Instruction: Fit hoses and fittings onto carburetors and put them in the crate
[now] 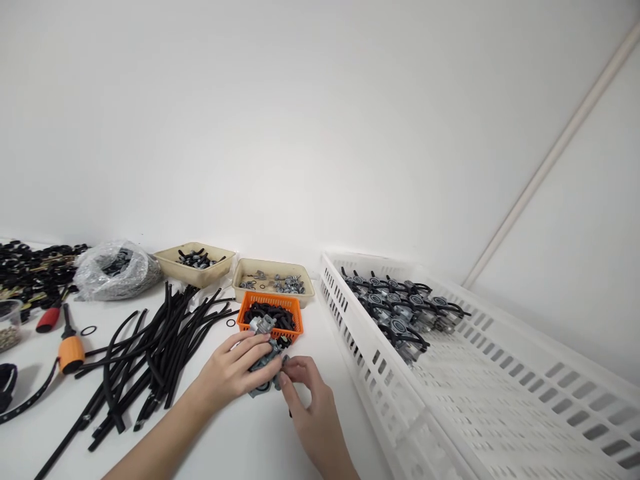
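Crate (pixel 425 427) right of the basket (pixel 299 324).

One head-worn camera looks forward and down from above the wrists, fairly near.

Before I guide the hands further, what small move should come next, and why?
I'd hold the metal part steady with the left hand and ease the right thumb slightly aside for a look. The left hand seems to grip it well enough, while the right hand pinches its side, hiding the contact spot.
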Demonstrator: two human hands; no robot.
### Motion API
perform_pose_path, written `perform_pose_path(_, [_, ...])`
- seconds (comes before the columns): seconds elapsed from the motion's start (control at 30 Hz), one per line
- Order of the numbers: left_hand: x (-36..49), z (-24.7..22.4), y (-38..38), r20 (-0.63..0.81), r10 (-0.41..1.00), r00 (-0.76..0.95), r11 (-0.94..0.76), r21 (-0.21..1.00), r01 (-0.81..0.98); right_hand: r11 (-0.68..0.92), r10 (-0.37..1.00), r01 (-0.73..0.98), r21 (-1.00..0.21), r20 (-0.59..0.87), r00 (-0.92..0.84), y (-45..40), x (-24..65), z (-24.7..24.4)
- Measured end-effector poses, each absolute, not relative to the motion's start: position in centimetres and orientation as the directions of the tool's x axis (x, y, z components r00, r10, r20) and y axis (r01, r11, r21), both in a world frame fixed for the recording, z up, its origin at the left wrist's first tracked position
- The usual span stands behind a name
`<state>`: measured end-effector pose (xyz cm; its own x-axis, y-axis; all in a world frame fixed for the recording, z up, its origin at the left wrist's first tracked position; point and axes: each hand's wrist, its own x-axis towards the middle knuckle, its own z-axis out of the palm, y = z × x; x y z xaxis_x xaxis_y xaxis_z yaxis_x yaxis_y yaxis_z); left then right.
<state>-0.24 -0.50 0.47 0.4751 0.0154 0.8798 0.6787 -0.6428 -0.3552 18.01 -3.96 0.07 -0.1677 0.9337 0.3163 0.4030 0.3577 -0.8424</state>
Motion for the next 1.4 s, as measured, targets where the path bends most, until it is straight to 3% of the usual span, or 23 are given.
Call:
perform_pose_path(0.17, [-0.4,0.4,-0.4,0.88,0.018,0.475,-0.642,-0.354,0.68,0.35,0.936,0.351,-0.868,0.312,-0.161,-3.6,18.1,0.4])
perform_pose_path(0.3, [-0.5,0.5,-0.4,0.884,0.021,0.468,-0.635,-0.35,0.689,0.448,0.894,0.406,-0.796,0.411,-0.18,-3.5,17.8,0.5])
perform_pose_path(0.43, [-0.7,0.6,-0.3,0.891,0.02,0.453,-0.628,-0.341,0.699,0.636,0.759,0.487,-0.599,0.601,-0.251,-3.5,17.5,0.4])
perform_pose_path(0.53, [-0.7,0.6,-0.1,0.893,0.032,0.449,-0.62,-0.335,0.71,0.732,0.607,0.57,-0.373,0.737,-0.298,-3.3,17.2,0.0])
perform_pose_path(0.67, [-0.7,0.6,0.1,0.899,0.045,0.435,-0.611,-0.32,0.724,0.718,0.399,0.694,-0.049,0.846,-0.353,-3.0,16.6,-0.5])
perform_pose_path(0.77, [-0.7,0.7,0.1,0.902,0.036,0.43,-0.61,-0.321,0.725,0.687,0.37,0.727,0.009,0.856,-0.361,-2.8,16.4,-0.4])
perform_pose_path(0.93, [-0.8,1.0,0.1,0.896,0.042,0.443,-0.601,-0.331,0.728,0.678,0.499,0.733,-0.057,0.767,-0.402,-3.0,17.2,0.7])
perform_pose_path(1.1, [-0.8,1.1,0.0,0.901,0.03,0.432,-0.61,-0.326,0.722,0.612,0.731,0.688,-0.39,0.611,-0.304,-3.3,17.9,1.8])
perform_pose_path(1.23, [-0.7,0.8,0.0,0.894,0.047,0.445,-0.619,-0.323,0.716,0.512,0.857,0.559,-0.652,0.432,-0.281,-3.1,17.9,2.2])
perform_pose_path(1.3, [-0.7,0.6,0.1,0.894,0.05,0.444,-0.623,-0.32,0.714,0.483,0.875,0.501,-0.718,0.404,-0.265,-3.0,17.9,2.2])
perform_pose_path(1.4, [-0.7,0.3,0.2,0.888,0.057,0.456,-0.619,-0.327,0.714,0.496,0.867,0.485,-0.721,0.442,-0.23,-3.0,17.9,1.9])
